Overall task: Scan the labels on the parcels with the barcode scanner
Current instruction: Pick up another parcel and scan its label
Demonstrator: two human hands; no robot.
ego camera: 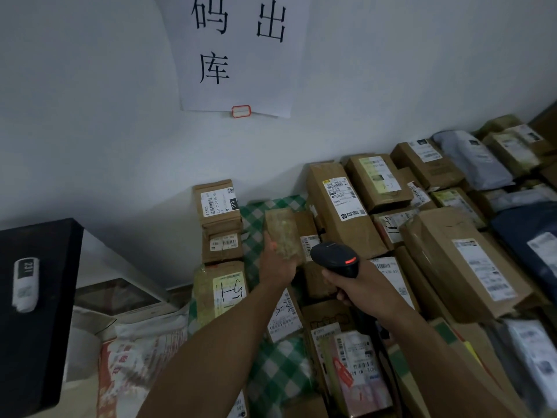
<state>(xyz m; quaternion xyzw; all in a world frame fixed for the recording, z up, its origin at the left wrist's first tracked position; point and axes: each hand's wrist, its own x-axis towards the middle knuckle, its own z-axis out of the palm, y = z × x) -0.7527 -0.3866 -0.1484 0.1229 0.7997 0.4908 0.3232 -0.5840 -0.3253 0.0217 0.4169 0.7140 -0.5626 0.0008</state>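
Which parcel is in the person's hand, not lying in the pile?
The small yellowish taped parcel, held up by the left hand beside the barcode scanner; the other parcels lie in the pile, unheld.

Wall sign (241,55), green checked cloth (277,375)

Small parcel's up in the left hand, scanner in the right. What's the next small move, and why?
Probably tilt the small parcel in the left hand toward the barcode scanner gripped in the right hand. The scanner's red light is on, yet the parcel face in view is blurred and shows no clear barcode, so its label likely needs turning to the scanner.
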